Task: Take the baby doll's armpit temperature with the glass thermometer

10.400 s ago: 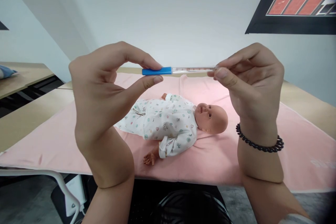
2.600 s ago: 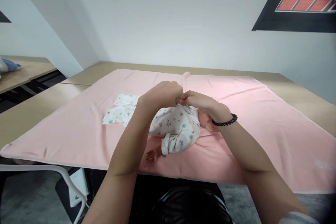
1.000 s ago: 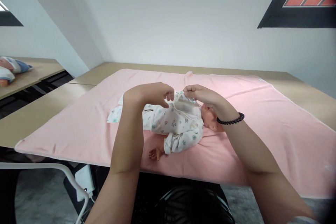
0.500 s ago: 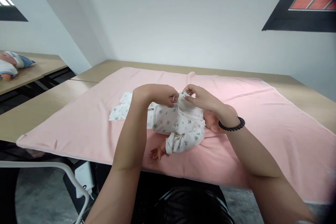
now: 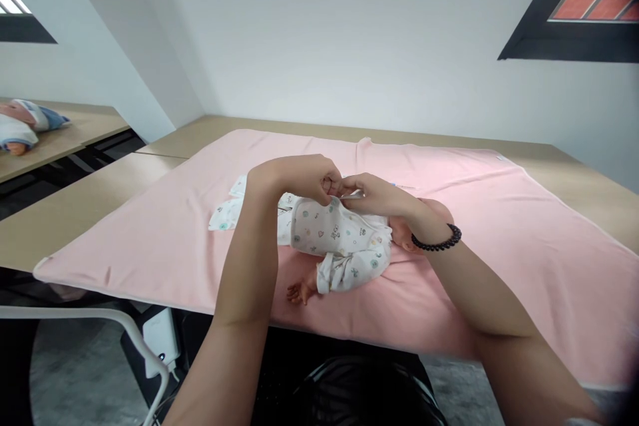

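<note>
A baby doll (image 5: 402, 229) lies on its back on a pink blanket (image 5: 164, 233), its head to the right and one bare hand towards me. It wears a white baby shirt (image 5: 329, 229) with small printed figures and white printed trousers (image 5: 227, 213). Over the doll's middle, my left hand (image 5: 312, 176) is closed, its curled fingertips at the shirt's upper edge. My right hand (image 5: 374, 194), with a dark bead bracelet at the wrist, pinches a white fold of the shirt. Both sets of fingertips almost meet; what lies between them is partly hidden.
The blanket covers most of a wooden table (image 5: 574, 166) set against a white wall. Another doll (image 5: 30, 123) lies on a separate table at the far left. Below the front edge are a white chair frame (image 5: 124, 323) and a white device (image 5: 160, 339).
My right hand has come down and to the left, closer to my left hand, bringing the raised white fold lower. The left hand has shifted only slightly.
</note>
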`<action>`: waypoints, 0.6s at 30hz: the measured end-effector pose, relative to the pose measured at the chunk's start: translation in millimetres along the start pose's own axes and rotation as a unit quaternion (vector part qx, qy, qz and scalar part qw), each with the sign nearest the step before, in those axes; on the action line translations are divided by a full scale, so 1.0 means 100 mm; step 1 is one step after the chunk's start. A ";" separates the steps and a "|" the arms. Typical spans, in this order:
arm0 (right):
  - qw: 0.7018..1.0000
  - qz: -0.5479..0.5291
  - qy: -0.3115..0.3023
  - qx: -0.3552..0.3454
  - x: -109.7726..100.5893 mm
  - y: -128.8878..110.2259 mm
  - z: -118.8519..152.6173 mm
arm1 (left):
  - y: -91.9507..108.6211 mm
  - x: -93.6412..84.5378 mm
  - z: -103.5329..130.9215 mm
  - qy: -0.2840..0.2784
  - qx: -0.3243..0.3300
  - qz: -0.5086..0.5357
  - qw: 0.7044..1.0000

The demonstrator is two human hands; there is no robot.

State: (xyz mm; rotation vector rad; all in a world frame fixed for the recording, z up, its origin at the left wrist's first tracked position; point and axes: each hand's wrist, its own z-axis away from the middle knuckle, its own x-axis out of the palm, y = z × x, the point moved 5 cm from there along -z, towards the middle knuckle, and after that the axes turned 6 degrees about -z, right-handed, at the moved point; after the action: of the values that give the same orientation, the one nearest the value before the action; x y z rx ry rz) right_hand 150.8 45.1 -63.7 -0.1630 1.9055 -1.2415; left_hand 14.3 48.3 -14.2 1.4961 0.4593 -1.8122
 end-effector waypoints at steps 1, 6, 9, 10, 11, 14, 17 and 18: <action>1.000 -0.015 0.005 -0.003 0.00 0.01 0.00 | 0.00 -0.01 0.00 0.012 -0.001 0.001 1.000; 0.999 -0.009 0.044 0.014 0.00 0.06 0.00 | 0.04 -0.05 -0.03 0.059 -0.013 -0.020 0.998; 0.996 0.031 0.064 0.048 0.01 0.09 0.00 | 0.06 -0.05 -0.05 0.062 -0.018 -0.026 0.998; 0.995 0.039 0.066 0.056 0.03 0.09 0.00 | 0.06 -0.04 -0.05 0.060 -0.019 -0.024 0.998; 0.995 0.044 0.066 0.064 0.04 0.09 0.00 | 0.06 -0.04 -0.05 0.056 -0.020 -0.020 0.998; 0.994 0.031 0.068 0.084 0.06 0.06 0.00 | 0.04 -0.02 -0.03 0.041 -0.021 -0.002 0.999; 0.993 -0.035 0.053 0.104 0.09 0.06 0.01 | 0.02 -0.01 0.01 0.026 -0.017 0.011 0.999; 0.991 -0.064 0.040 0.112 0.11 0.06 0.01 | 0.02 -0.01 0.03 0.023 -0.013 0.013 1.000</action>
State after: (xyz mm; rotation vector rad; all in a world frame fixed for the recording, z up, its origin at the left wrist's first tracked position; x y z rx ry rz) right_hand 146.5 41.9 -74.8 -0.1212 1.8302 -1.5593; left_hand 14.2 45.1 -11.8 1.5210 0.4823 -1.7490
